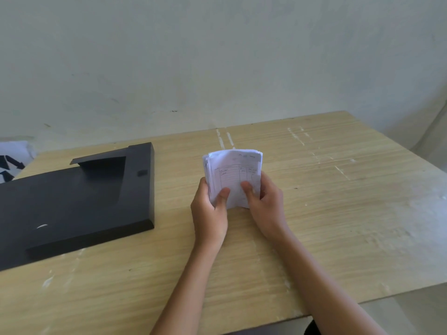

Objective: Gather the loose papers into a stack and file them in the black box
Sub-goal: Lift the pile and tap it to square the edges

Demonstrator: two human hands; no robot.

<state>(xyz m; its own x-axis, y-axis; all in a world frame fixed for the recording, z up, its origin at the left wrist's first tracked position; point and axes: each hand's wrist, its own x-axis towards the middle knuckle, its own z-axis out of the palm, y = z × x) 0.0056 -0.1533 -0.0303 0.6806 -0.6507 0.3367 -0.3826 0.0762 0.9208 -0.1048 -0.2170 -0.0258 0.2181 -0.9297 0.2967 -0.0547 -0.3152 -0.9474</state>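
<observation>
Above the table, both hands' fingers clamped on paper stack, black box left, contents unseen

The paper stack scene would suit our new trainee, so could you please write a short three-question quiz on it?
1. True or false: the paper stack lies flat inside the black box.
2. Which hands hold the stack? A) left hand only B) right hand only C) both
3. Fill in: the box sits on the wooden table, on the stack's ____ side.

Key: 1 false; it is held upright above the table. 2 C. 3 left.
</observation>
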